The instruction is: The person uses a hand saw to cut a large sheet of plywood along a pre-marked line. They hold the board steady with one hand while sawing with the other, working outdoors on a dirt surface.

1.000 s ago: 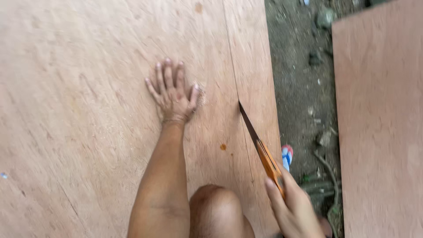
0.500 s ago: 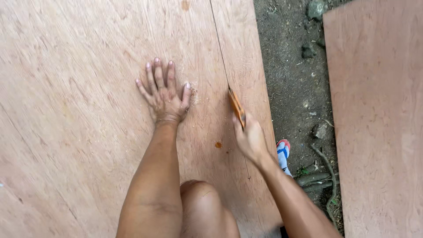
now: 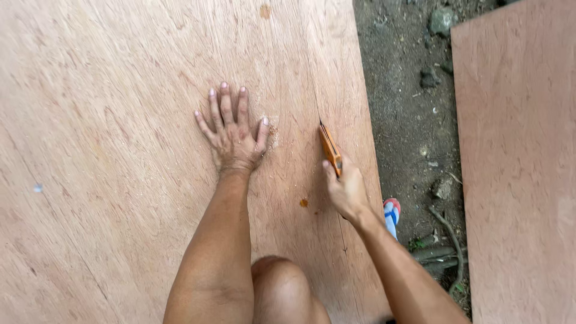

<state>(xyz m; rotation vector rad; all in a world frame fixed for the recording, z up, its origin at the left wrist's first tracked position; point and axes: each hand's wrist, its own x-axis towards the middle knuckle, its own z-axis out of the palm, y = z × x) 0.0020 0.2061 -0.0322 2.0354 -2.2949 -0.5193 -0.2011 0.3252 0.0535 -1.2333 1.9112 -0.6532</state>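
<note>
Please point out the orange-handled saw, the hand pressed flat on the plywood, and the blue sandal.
orange-handled saw (image 3: 330,150), head view, on the handle.
left hand (image 3: 233,141), head view, back of the hand.
blue sandal (image 3: 391,217), head view, on its strap.

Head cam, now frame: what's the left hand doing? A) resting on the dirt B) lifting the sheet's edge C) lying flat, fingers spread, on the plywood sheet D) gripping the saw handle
C: the left hand lies palm down with fingers spread on the plywood sheet, left of the cut line, while the right hand holds the orange-handled saw.
</note>
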